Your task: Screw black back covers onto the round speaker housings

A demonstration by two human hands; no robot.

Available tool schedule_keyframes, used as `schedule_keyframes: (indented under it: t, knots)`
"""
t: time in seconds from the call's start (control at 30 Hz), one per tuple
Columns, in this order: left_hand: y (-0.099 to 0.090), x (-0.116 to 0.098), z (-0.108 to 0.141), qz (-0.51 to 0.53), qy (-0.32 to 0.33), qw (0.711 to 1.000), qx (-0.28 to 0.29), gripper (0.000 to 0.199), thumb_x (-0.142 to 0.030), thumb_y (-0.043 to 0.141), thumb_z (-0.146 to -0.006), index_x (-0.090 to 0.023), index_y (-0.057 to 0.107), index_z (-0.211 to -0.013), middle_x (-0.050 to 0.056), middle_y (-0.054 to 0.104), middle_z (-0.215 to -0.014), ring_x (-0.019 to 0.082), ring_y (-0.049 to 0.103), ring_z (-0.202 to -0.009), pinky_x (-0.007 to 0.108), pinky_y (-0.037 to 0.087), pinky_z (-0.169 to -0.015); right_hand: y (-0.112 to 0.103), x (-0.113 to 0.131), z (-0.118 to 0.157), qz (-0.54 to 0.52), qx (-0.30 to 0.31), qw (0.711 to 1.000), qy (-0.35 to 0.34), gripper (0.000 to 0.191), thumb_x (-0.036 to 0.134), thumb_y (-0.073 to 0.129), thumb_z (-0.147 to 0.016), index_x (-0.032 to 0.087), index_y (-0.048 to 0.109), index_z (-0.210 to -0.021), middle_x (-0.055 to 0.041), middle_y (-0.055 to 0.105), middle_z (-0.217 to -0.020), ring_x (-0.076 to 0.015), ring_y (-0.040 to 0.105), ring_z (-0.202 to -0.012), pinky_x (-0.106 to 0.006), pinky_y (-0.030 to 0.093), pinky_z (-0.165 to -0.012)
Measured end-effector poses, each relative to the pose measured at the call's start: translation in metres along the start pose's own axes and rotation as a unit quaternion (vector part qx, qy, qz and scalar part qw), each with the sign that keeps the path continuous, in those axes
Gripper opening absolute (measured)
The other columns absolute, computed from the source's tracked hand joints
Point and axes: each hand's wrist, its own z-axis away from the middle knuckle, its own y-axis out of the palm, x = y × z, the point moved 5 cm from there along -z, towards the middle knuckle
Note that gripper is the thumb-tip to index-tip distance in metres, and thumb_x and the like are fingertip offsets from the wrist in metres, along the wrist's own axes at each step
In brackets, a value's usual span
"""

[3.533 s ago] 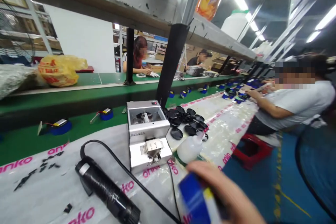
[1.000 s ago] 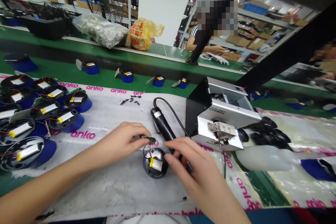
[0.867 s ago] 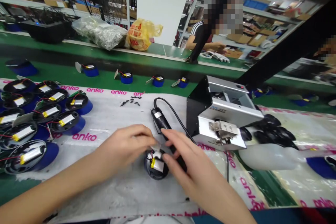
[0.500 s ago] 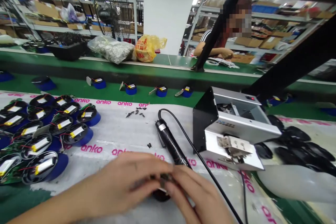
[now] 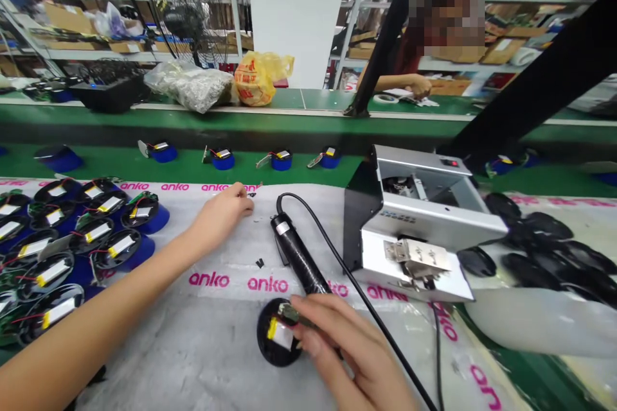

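Note:
My left hand (image 5: 222, 215) is stretched out over the far part of the white sheet, fingers curled together among small black parts (image 5: 251, 194). What its fingertips pinch is hidden behind the hand. Close to me, my right hand (image 5: 349, 350) pinches a small circuit board (image 5: 288, 313) between thumb and fingers. Beneath that board lies a round black housing (image 5: 270, 352) with a silver battery (image 5: 280, 335), yellow at one end. The fingers cover part of the board and of the housing's right side.
A black electric screwdriver (image 5: 299, 250) with a cable lies beyond my right hand. At right stands a silver screw-feeding machine (image 5: 419, 225), with black round covers (image 5: 544, 231) past it. Several blue-black housings (image 5: 118, 247) with batteries crowd the left. A co-worker's hand (image 5: 418, 85) shows across the bench.
My left hand has left the circuit board and moved forward to the small black parts. The right hand keeps the board, and the housing beneath is now more exposed. The view has shifted slightly.

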Motion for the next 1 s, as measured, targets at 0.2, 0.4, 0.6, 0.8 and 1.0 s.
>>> schedule_keyframes:
  t: [0.2,0.4,0.6,0.8,1.0]
  knots:
    - [-0.001,-0.022,0.04,0.279,-0.082,0.956,0.029,0.013,-0.03,0.062,-0.088,-0.02,0.069,-0.086,0.004,0.067,-0.089,0.019,0.059,-0.082,0.033,0.049,-0.078,-0.001,0.002,0.0,0.041,-0.002,0.998,-0.041,0.023,0.02,0.07,-0.089,0.025,0.071,-0.111,-0.0013,0.07,-0.117,-0.0112,0.071,-0.103,-0.012,0.055,-0.091]
    - [0.035,-0.038,0.088,0.551,-0.19,0.801,0.134,0.023,-0.036,0.075,-0.077,-0.015,0.066,-0.079,0.001,0.066,-0.069,0.01,0.057,-0.058,0.021,0.046,-0.055,-0.002,0.005,0.007,0.167,-0.031,0.983,-0.073,0.03,0.015,0.07,-0.088,0.022,0.066,-0.117,-0.007,0.065,-0.129,-0.0167,0.071,-0.105,-0.02,0.059,-0.093]
    - [0.045,-0.045,0.095,0.68,-0.22,0.677,0.175,0.022,-0.034,0.085,-0.074,-0.016,0.077,-0.083,0.0,0.069,-0.07,0.008,0.059,-0.061,0.019,0.047,-0.061,0.012,0.012,0.007,0.183,-0.125,0.973,-0.067,0.027,0.014,0.062,-0.093,0.025,0.066,-0.117,-0.0062,0.067,-0.123,-0.0187,0.072,-0.096,-0.031,0.064,-0.09]
    - [0.045,-0.047,0.097,0.714,-0.235,0.633,0.186,0.017,-0.029,0.087,-0.074,-0.016,0.082,-0.083,0.0,0.073,-0.07,0.007,0.059,-0.062,0.017,0.047,-0.063,0.017,0.017,-0.001,0.187,-0.148,0.969,-0.071,0.024,0.012,0.064,-0.091,0.025,0.069,-0.111,-0.0055,0.07,-0.116,-0.0212,0.073,-0.092,-0.034,0.066,-0.085]
    - [0.049,-0.046,0.097,0.708,-0.24,0.637,0.185,0.016,-0.029,0.087,-0.073,-0.016,0.082,-0.082,0.001,0.072,-0.069,0.007,0.057,-0.062,0.017,0.045,-0.063,0.013,0.014,0.001,0.188,-0.124,0.973,-0.056,0.024,0.014,0.06,-0.094,0.024,0.071,-0.112,-0.0061,0.072,-0.113,-0.0235,0.074,-0.095,-0.033,0.067,-0.082]
